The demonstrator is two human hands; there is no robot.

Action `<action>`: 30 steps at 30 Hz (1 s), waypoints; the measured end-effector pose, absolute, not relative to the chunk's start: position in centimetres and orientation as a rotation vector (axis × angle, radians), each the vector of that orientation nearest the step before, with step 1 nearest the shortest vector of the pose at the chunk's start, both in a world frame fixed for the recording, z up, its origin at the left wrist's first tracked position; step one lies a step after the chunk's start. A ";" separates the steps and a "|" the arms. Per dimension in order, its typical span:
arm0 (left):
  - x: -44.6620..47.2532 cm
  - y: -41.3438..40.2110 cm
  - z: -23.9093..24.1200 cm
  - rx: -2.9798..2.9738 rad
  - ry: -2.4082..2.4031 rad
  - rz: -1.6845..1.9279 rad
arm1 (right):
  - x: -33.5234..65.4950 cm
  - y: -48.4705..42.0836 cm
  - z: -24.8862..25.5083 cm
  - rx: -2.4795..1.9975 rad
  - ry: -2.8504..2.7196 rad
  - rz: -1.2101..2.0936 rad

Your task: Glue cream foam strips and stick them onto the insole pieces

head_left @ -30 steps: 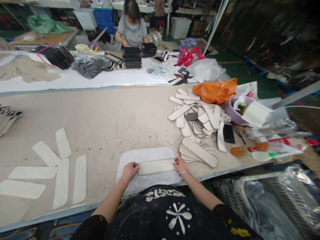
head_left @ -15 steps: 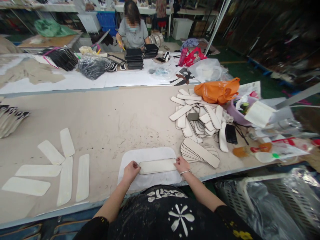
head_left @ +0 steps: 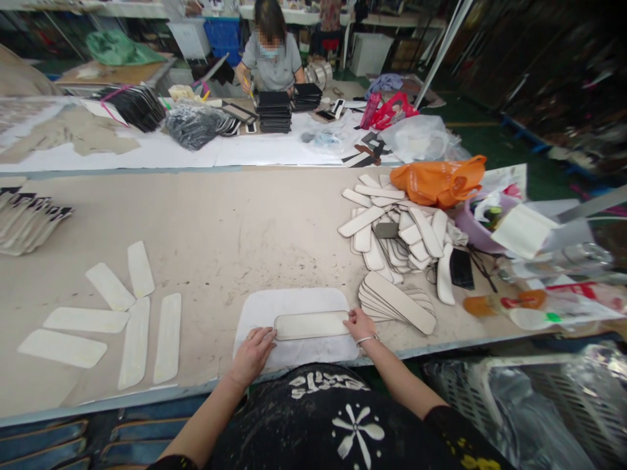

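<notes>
A long cream strip with rounded corners (head_left: pixel 311 324) lies flat on a white mat (head_left: pixel 294 303) at the near edge of the table. My left hand (head_left: pixel 254 351) rests flat on the mat, fingers stretched toward the strip's left end. My right hand (head_left: pixel 360 324) has its fingers curled and pressed against the strip's right end. A fanned stack of like strips (head_left: pixel 398 303) sits just right of my right hand.
A loose heap of strips (head_left: pixel 394 225) and an orange bag (head_left: pixel 438 180) lie at the right. Several strips (head_left: pixel 132 313) are laid out at the left. A person (head_left: pixel 272 55) works at the far table. A wire basket (head_left: pixel 529 405) stands below right.
My left hand has let go of the strip's left end and dropped back to lie flat on the mat. My right hand stays at the right end.
</notes>
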State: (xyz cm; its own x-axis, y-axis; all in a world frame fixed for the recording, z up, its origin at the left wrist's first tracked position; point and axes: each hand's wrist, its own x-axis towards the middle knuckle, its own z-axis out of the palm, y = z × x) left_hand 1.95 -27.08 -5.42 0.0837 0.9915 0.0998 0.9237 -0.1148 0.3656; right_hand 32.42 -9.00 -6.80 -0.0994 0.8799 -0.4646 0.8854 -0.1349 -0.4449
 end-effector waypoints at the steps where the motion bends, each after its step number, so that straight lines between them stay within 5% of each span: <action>1: 2.4 -26.5 -5.8 2.180 1.908 0.475 | 32.4 -9.0 -6.8 2.100 2.064 -1.072; 30: 2.8 -25.0 -9.3 2.357 1.803 0.692 | 31.6 -9.4 -6.5 2.182 2.020 -1.059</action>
